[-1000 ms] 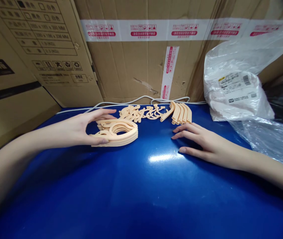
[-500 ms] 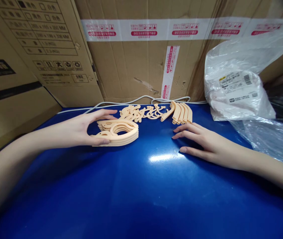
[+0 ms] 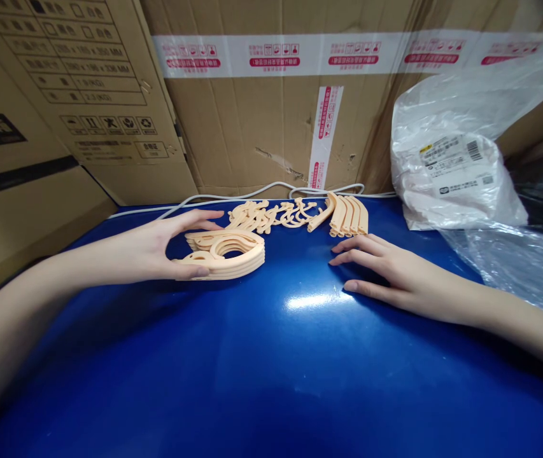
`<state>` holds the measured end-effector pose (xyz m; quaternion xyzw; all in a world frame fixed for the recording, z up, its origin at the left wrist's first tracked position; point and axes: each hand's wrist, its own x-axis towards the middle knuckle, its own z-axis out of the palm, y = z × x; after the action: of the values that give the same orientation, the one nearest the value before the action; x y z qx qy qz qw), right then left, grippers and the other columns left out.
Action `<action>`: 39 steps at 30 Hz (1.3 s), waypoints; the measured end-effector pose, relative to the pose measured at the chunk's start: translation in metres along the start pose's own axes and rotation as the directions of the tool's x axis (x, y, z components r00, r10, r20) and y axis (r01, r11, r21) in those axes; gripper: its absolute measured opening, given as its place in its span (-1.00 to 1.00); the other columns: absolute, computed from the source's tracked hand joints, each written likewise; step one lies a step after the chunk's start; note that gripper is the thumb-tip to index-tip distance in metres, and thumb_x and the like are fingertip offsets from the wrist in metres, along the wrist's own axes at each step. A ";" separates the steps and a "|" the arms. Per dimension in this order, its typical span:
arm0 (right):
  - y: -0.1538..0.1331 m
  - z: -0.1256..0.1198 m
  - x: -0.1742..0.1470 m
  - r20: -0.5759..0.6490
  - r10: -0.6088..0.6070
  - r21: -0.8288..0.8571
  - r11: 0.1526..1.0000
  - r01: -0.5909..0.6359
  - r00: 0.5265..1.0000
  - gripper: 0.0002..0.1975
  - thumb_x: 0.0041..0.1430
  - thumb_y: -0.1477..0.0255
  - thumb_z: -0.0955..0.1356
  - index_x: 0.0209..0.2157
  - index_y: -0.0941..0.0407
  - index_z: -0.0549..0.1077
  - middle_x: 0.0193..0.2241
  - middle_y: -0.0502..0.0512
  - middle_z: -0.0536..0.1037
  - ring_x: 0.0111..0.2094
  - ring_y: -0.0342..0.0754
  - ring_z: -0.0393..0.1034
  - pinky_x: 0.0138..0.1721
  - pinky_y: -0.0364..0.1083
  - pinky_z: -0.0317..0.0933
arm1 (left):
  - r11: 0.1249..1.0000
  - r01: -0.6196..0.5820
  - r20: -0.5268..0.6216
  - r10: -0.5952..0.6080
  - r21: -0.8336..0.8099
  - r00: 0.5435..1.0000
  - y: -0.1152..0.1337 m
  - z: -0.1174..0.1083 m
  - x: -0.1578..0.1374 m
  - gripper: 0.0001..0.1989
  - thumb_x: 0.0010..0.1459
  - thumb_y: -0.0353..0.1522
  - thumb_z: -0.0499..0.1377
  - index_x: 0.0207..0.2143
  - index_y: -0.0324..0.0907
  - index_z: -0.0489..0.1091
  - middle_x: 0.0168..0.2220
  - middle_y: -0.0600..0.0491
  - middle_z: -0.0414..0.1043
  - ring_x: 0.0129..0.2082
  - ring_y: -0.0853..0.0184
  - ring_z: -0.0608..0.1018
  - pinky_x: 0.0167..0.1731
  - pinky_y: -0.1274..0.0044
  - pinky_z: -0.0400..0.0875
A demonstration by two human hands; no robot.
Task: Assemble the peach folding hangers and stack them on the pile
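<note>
A stack of beige plastic frames (image 3: 245, 261) with curved ends and round openings lies left of the middle on the blue tabletop (image 3: 271, 369). My left hand (image 3: 159, 248) reaches around its left end, thumb against the near side and fingers stretched out along the far side; whether those fingertips touch it I cannot tell. On the right, my right hand (image 3: 386, 270) rests on the table, fingers apart and holding nothing. Just beyond its fingertips are several curved beige tubular pieces (image 3: 347, 216), side by side. Small beige hook-like pieces (image 3: 293, 216) lie loosely between these and the stack.
Behind the pieces runs a white cable (image 3: 247, 191) along the back edge. A large cardboard box (image 3: 252, 127) stands at the back, with another carton (image 3: 118, 83) on the left. A clear plastic bag with a label (image 3: 457, 172) sits at the back right.
</note>
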<state>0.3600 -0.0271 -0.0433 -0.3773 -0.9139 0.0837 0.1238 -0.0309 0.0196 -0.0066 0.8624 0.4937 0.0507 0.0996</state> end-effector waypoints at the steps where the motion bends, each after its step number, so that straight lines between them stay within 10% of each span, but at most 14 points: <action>1: 0.000 0.000 0.000 0.001 0.001 -0.003 1.000 -0.001 1.000 -0.62 0.31 0.17 0.24 0.04 0.05 0.39 0.09 0.20 0.36 0.14 0.09 0.24 0.14 0.12 0.18 | 1.000 0.001 0.002 -0.001 0.007 1.000 0.000 0.000 0.000 -0.24 0.04 0.01 0.22 0.26 0.20 0.04 0.31 0.18 0.14 0.24 0.07 0.30 0.16 0.33 0.29; 39: -0.001 -0.001 0.000 0.011 0.006 0.002 1.000 -0.006 1.000 -0.61 0.31 0.17 0.24 0.05 0.06 0.39 0.09 0.20 0.36 0.13 0.10 0.24 0.14 0.12 0.17 | 0.999 -0.028 0.005 0.028 0.033 1.000 0.021 -0.005 -0.006 -0.22 0.04 0.06 0.17 0.26 0.01 0.07 0.27 0.17 0.17 0.17 0.09 0.36 0.16 0.29 0.29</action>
<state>0.3602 -0.0275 -0.0418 -0.3795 -0.9134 0.0871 0.1188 -0.0175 0.0049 0.0030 0.8710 0.4820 0.0421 0.0854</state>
